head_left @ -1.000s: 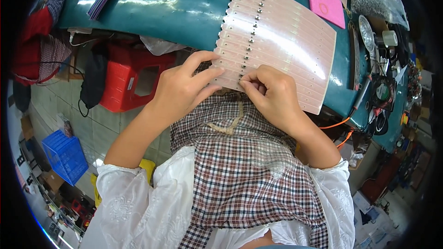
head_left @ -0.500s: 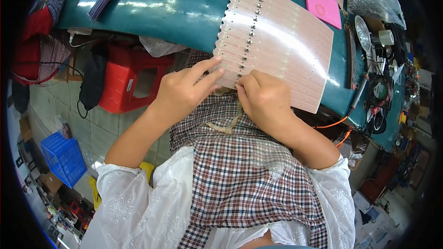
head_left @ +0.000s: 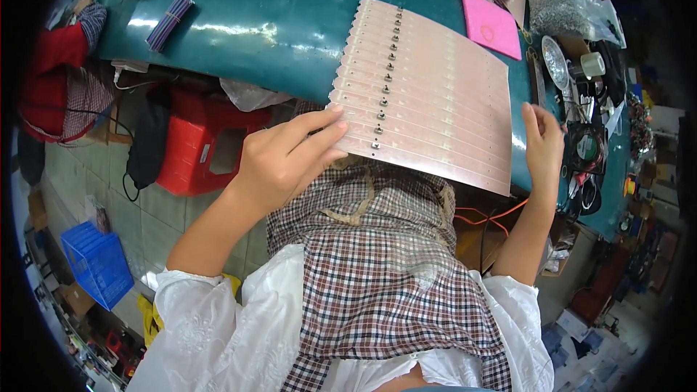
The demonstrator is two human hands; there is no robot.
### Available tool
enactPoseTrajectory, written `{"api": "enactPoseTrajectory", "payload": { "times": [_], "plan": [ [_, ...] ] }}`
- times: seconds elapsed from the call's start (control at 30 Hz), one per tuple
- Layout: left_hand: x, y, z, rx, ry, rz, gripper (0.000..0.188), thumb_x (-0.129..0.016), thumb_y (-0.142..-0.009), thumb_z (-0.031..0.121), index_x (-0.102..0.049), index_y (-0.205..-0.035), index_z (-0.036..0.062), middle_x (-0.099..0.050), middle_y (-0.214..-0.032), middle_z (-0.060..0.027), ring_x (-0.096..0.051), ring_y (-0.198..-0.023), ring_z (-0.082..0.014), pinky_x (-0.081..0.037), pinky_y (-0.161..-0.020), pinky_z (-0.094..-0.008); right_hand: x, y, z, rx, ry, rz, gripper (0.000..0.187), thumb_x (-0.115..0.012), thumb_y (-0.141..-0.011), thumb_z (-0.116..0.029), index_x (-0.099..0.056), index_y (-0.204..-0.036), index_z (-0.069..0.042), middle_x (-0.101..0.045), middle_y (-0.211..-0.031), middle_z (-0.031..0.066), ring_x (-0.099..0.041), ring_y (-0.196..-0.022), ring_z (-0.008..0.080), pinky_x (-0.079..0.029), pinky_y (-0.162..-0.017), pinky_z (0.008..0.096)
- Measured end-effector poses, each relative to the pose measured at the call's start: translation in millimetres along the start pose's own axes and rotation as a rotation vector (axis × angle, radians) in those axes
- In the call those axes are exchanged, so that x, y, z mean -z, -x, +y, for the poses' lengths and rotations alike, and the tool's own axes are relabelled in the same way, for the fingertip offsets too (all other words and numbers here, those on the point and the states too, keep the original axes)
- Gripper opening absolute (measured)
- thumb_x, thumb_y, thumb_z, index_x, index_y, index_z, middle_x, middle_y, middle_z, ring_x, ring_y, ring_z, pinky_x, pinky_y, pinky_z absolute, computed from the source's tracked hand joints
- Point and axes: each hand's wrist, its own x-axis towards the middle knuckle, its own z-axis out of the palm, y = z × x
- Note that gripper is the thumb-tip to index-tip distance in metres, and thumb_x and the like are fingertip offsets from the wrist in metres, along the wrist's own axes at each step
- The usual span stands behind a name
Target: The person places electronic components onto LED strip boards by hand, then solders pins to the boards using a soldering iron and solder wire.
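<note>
A wide pale-pink sheet of long thin strips laid edge to edge (head_left: 428,94) lies on the dark teal worktable (head_left: 276,22), its near edge hanging out over the person's lap. A line of small metal studs (head_left: 385,80) runs down the sheet near its scalloped left side. The left hand (head_left: 287,163) grips the sheet's near left corner, fingers stretched over the top of the lowest strips and closed against them. The right hand (head_left: 543,147) is open, fingers up and loosely spread, at the sheet's far right edge; whether it touches the sheet cannot be told. A bright pink square card (head_left: 492,25) sits on the table just beyond the sheet. A bundle of dark purple sticks (head_left: 169,20) lies well off to the left. A red plastic stool (head_left: 203,141) stands on the floor below the table edge
</note>
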Motion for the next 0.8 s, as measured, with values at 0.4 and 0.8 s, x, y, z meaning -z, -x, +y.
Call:
{"api": "enactPoseTrajectory", "payload": {
  "times": [0.4, 0.8],
  "plan": [
    [12.7, -21.8, 2.3, -0.059, 0.060, 0.072, 0.037, -0.081, -0.072, 0.011, -0.070, -0.106, -0.0001, -0.070, -0.106, -0.0151, -0.070, -0.080, -0.0242, -0.058, -0.063, -0.0294, -4.8, 15.4, -15.2, -0.149, -0.882, -0.065, 0.049, -0.058, -0.097, -0.006, -0.038, -0.140, 0.004, -0.062, -0.112, 0.0119, -0.059, -0.100, 0.0144, -0.046, -0.087, 0.0247],
    [13.5, -89.8, -18.2, -0.014, 0.057, 0.164, 0.027, -0.076, -0.080, 0.004, -0.072, -0.106, 0.0001, -0.063, -0.121, -0.0211, -0.065, -0.097, -0.0262, -0.053, -0.075, -0.0303, -32.9, -147.8, 40.1, -0.173, -1.408, 0.104, 0.040, -0.054, -0.095, 0.003, -0.043, -0.133, -0.003, -0.057, -0.128, 0.0198, -0.062, -0.113, 0.0253, -0.055, -0.092, 0.0380]
  ]
}}
